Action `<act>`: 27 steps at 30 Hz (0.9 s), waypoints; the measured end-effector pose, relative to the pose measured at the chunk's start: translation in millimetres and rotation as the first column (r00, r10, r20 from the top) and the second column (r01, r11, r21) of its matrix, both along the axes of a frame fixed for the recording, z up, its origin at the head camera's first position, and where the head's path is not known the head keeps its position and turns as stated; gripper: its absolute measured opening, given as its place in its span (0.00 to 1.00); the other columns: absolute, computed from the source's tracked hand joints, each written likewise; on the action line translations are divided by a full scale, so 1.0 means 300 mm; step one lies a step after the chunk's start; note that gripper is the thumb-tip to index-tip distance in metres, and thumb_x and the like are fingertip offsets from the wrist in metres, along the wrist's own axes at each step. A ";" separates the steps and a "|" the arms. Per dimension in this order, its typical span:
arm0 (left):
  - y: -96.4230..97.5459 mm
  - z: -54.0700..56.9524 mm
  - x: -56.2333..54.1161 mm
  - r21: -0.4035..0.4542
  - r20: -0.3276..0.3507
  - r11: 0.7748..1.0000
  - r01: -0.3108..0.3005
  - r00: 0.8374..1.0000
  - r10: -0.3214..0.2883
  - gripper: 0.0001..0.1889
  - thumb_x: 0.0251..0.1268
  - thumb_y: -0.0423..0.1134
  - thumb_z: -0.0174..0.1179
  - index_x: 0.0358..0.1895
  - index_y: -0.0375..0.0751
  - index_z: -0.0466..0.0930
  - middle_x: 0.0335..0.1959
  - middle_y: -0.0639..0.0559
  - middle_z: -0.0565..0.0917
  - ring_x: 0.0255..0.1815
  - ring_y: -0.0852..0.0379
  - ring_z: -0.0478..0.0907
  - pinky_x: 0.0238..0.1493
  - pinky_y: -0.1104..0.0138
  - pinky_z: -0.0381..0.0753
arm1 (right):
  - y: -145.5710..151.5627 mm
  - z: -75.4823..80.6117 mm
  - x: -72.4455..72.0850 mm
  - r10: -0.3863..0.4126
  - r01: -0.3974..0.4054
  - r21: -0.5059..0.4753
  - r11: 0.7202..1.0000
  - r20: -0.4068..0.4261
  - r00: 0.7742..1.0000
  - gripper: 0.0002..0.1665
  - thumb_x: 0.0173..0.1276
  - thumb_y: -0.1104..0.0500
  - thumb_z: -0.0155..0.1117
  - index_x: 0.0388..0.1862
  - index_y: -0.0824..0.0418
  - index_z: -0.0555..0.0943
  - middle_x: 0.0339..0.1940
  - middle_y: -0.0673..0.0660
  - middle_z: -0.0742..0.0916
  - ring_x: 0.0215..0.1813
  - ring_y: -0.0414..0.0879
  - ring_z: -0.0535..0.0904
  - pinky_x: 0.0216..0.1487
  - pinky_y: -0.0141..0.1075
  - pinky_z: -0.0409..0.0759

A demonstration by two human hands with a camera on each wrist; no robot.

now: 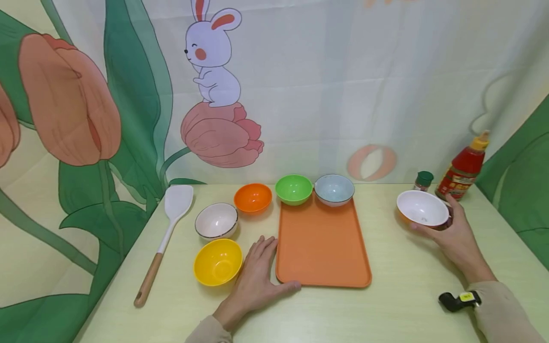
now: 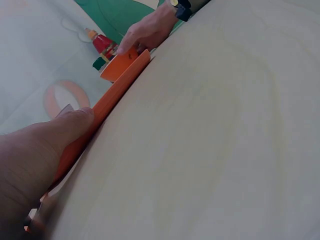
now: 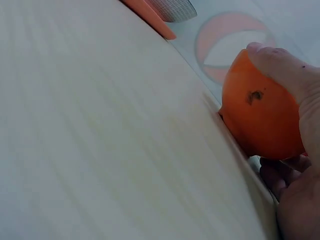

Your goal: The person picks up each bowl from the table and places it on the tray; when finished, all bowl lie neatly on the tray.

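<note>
My right hand (image 1: 459,240) grips a bowl (image 1: 422,208), white inside and orange outside, at the right of the table. In the right wrist view the thumb lies over the orange outside of that bowl (image 3: 267,112), which has a dark mark. My left hand (image 1: 257,276) lies with fingers extended between the yellow bowl (image 1: 218,262) and the orange tray (image 1: 323,247). Its thumb is at the tray's near left corner, and it holds nothing. A green bowl (image 1: 293,189) and a light blue bowl (image 1: 334,189) stand at the tray's far edge.
An orange bowl (image 1: 253,198) and a white bowl (image 1: 216,221) stand left of the tray. A spatula (image 1: 165,238) with a wooden handle lies at the far left. Behind the held bowl are a green-capped jar (image 1: 423,180) and a red sauce bottle (image 1: 463,169).
</note>
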State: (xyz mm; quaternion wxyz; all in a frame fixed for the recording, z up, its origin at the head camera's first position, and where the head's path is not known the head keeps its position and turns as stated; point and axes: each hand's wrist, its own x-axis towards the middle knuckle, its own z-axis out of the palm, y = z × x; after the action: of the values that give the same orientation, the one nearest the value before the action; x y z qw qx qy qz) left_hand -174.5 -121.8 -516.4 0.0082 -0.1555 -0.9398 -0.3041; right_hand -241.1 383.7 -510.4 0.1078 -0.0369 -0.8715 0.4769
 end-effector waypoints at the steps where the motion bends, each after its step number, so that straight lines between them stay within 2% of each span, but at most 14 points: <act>1: 0.001 -0.001 0.000 0.003 0.001 1.000 0.003 1.000 -0.003 0.65 0.54 0.80 0.74 0.89 0.46 0.61 0.90 0.48 0.63 0.93 0.42 0.50 0.92 0.41 0.52 | 0.001 0.001 0.001 -0.005 0.005 0.002 1.000 0.003 1.000 0.77 0.73 0.44 0.81 0.95 0.59 0.33 0.92 0.75 0.54 0.87 0.77 0.54 0.88 0.72 0.51; 7: 0.014 -0.010 0.001 0.005 0.010 1.000 0.008 1.000 -0.008 0.66 0.55 0.80 0.73 0.90 0.46 0.61 0.90 0.48 0.63 0.93 0.42 0.50 0.92 0.41 0.51 | 0.010 0.005 0.007 -0.035 0.034 0.037 0.999 0.015 0.999 0.73 0.73 0.42 0.81 0.94 0.63 0.41 0.90 0.76 0.58 0.84 0.77 0.59 0.88 0.69 0.58; 14: 0.012 -0.005 0.001 -0.011 0.008 1.000 0.004 1.000 -0.004 0.66 0.55 0.81 0.73 0.90 0.45 0.61 0.90 0.47 0.63 0.93 0.41 0.50 0.93 0.41 0.50 | -0.001 0.007 0.004 -0.049 0.048 0.032 0.998 0.025 0.998 0.71 0.73 0.41 0.80 0.94 0.66 0.43 0.89 0.77 0.60 0.83 0.78 0.61 0.83 0.74 0.63; 17: 0.009 -0.001 0.001 -0.009 0.014 1.000 0.000 1.000 0.000 0.66 0.55 0.81 0.73 0.90 0.45 0.61 0.90 0.47 0.63 0.93 0.41 0.50 0.92 0.41 0.50 | -0.006 0.006 0.001 -0.050 0.050 0.033 0.998 0.023 0.998 0.71 0.73 0.41 0.81 0.93 0.66 0.45 0.88 0.77 0.62 0.81 0.76 0.63 0.83 0.71 0.68; 19: 0.007 0.001 0.001 -0.005 0.017 1.000 -0.001 1.000 0.002 0.66 0.54 0.81 0.73 0.90 0.45 0.61 0.90 0.47 0.63 0.93 0.41 0.50 0.92 0.41 0.50 | -0.012 0.006 0.000 -0.054 0.053 0.035 0.998 0.020 0.998 0.70 0.72 0.41 0.81 0.93 0.65 0.47 0.87 0.76 0.65 0.81 0.74 0.64 0.83 0.67 0.71; 22: 0.004 0.003 0.001 -0.005 0.015 1.000 -0.001 1.000 0.001 0.66 0.54 0.81 0.73 0.90 0.45 0.61 0.90 0.47 0.63 0.93 0.41 0.50 0.93 0.41 0.50 | -0.021 0.006 0.001 -0.061 0.061 0.031 0.998 0.003 0.998 0.69 0.72 0.41 0.82 0.93 0.65 0.49 0.86 0.75 0.66 0.80 0.71 0.66 0.82 0.51 0.75; 25: 0.003 0.002 0.000 -0.009 0.009 1.000 0.000 1.000 0.000 0.66 0.54 0.81 0.73 0.90 0.45 0.61 0.90 0.47 0.63 0.93 0.41 0.50 0.93 0.41 0.50 | -0.037 0.013 0.002 -0.064 0.064 0.014 0.998 -0.018 0.998 0.68 0.71 0.43 0.83 0.92 0.64 0.51 0.85 0.73 0.68 0.79 0.69 0.67 0.75 0.33 0.75; 27: 0.001 0.002 0.001 -0.012 0.007 1.000 -0.003 1.000 0.003 0.66 0.54 0.81 0.73 0.90 0.45 0.61 0.90 0.47 0.63 0.93 0.41 0.50 0.93 0.41 0.50 | -0.053 0.025 0.001 -0.054 0.054 0.003 0.999 -0.030 0.998 0.67 0.71 0.44 0.83 0.93 0.64 0.51 0.86 0.72 0.67 0.79 0.68 0.67 0.73 0.30 0.74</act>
State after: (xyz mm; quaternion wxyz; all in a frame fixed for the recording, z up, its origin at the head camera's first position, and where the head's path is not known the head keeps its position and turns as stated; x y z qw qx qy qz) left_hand -174.3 -121.6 -515.9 0.0043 -0.1532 -0.9418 -0.2992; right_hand -240.9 367.9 -502.9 0.1336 -0.0530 -0.8693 0.4729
